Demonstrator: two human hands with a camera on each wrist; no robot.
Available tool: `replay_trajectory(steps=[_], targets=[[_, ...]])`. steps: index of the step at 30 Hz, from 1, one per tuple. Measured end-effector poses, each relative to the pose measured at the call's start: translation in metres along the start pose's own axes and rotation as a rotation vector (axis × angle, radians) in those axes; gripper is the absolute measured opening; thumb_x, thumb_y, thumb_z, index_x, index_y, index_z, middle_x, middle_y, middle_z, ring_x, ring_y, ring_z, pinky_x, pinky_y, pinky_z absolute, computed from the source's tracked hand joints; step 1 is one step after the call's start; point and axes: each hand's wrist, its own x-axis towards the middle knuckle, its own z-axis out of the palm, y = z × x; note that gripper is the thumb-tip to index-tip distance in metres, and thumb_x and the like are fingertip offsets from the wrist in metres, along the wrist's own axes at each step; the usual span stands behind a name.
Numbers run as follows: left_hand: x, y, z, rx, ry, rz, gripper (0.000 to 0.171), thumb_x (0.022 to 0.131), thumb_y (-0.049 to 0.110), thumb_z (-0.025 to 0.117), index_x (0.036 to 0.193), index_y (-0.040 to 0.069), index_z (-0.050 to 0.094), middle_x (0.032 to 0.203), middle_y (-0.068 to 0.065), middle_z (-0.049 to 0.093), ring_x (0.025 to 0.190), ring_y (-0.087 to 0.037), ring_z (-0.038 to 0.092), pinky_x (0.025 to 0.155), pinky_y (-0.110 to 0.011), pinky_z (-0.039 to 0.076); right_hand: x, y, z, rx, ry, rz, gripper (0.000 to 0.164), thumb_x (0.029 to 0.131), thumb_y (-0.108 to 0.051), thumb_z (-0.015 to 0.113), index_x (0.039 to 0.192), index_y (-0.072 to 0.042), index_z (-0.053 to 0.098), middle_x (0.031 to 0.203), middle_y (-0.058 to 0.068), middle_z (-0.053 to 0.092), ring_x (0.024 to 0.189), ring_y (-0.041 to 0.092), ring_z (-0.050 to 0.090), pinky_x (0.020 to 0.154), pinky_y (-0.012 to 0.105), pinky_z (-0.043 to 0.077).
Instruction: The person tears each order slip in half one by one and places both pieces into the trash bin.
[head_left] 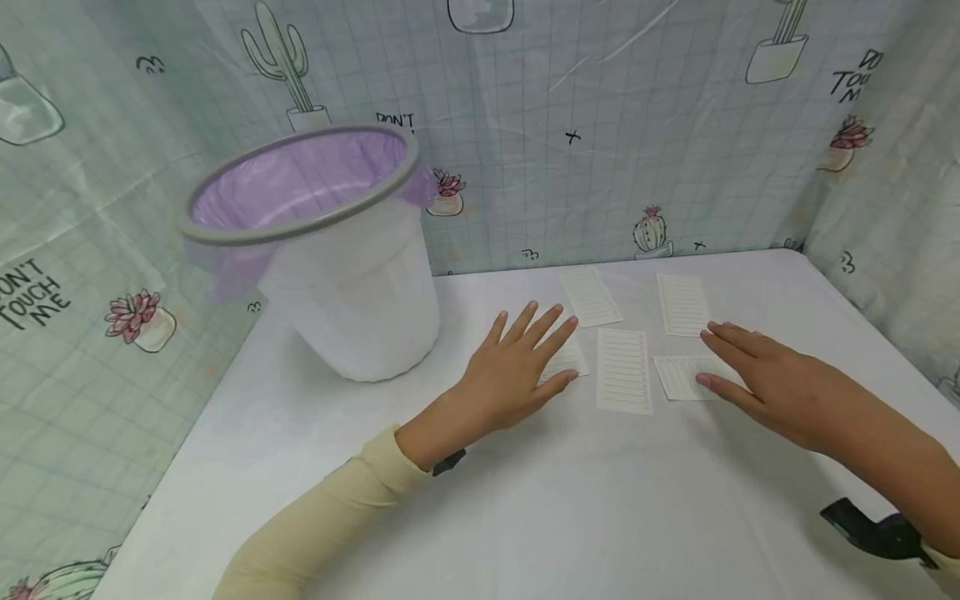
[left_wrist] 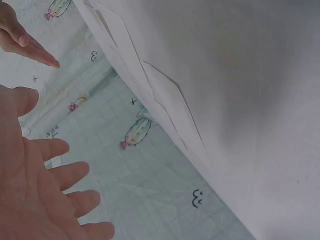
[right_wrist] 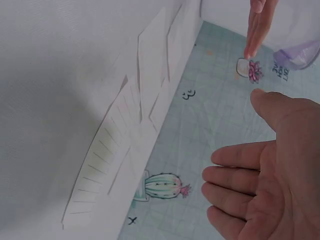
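Several lined paper sheets lie spread on the white table. In the head view one sheet lies between the hands, with two more, a left sheet and a right sheet, farther back. My left hand, fingers straight and spread, hovers over a sheet and partly hides it. My right hand is held flat above another sheet, covering its right end. Both palms show bare in the wrist views, the left palm and the right palm.
A white bin with a grey rim and a purple liner stands at the table's back left. Cactus-printed cloth hangs behind and along the sides. The white tabletop stretches toward me.
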Motion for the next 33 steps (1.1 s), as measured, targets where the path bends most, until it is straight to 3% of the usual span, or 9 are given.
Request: replay_trajectory(steps=[8,14,21,33], targets=[[0.007,0.005,-0.001,-0.100,-0.008,0.020,0.067,0.107,0.059,0.031,0.164,0.026,0.019,0.170,0.006,0.015,0.157,-0.022,0.005,0.126,-0.050,0.008,-0.002,0.008,0.006,-0.014,-0.028,0.022,0.078,0.105,-0.055,0.047,0.155,0.004,0.035,0.158,0.030,0.031,0.138,0.052,0.039,0.103,0.068,0.040],[0.014,0.012,-0.001,-0.207,-0.017,0.056,0.067,0.108,0.053,0.038,0.163,0.017,0.024,0.169,0.001,0.021,0.157,-0.022,0.011,0.126,-0.042,0.010,-0.004,0.015,0.008,-0.032,-0.011,0.007,0.077,0.103,-0.052,0.053,0.152,0.005,0.039,0.156,0.031,0.034,0.137,0.052,0.041,0.101,0.067,0.042],[0.022,0.024,-0.003,-0.325,-0.080,0.005,0.071,0.107,0.052,0.043,0.161,0.009,0.026,0.168,-0.005,0.023,0.155,-0.019,0.018,0.123,-0.037,0.023,-0.006,0.022,0.009,-0.047,0.006,-0.005,0.073,0.103,-0.048,0.057,0.150,0.006,0.044,0.153,0.031,0.040,0.132,0.051,0.048,0.098,0.065,0.045],[0.045,0.046,-0.002,-0.349,-0.132,0.090,0.069,0.108,0.052,0.039,0.161,0.010,0.027,0.167,-0.003,0.026,0.150,-0.015,0.032,0.118,-0.029,0.034,-0.007,0.034,0.015,-0.119,0.017,-0.034,0.060,0.099,-0.035,0.067,0.136,0.011,0.056,0.140,0.032,0.054,0.121,0.050,0.058,0.093,0.063,0.049]])
